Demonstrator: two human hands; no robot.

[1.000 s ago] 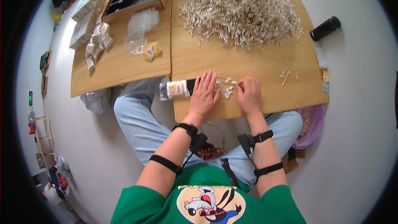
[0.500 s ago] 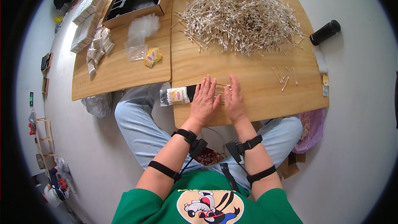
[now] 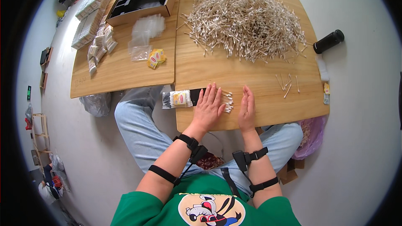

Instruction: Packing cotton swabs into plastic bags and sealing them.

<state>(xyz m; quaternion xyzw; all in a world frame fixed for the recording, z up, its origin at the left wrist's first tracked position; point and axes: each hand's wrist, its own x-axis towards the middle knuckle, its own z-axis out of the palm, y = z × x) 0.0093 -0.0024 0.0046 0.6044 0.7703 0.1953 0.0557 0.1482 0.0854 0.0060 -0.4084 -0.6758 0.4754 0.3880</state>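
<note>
In the head view, the bunch of cotton swabs (image 3: pixel 226 101) is covered in part by the left hand (image 3: pixel 207 108), which is laid flat with its fingers extended. The right hand (image 3: pixel 247 108) is held on edge just beside the swab ends, fingers straight (a gap is left between). To the left, 1 clear packet of swabs (image 3: pixel 180 99) is joined by a black strip (image 3: pixel 196 96). Beyond, a large swab pile (image 3: pixel 251 25) is borne by the wooden table (image 3: pixel 234 69).
</note>
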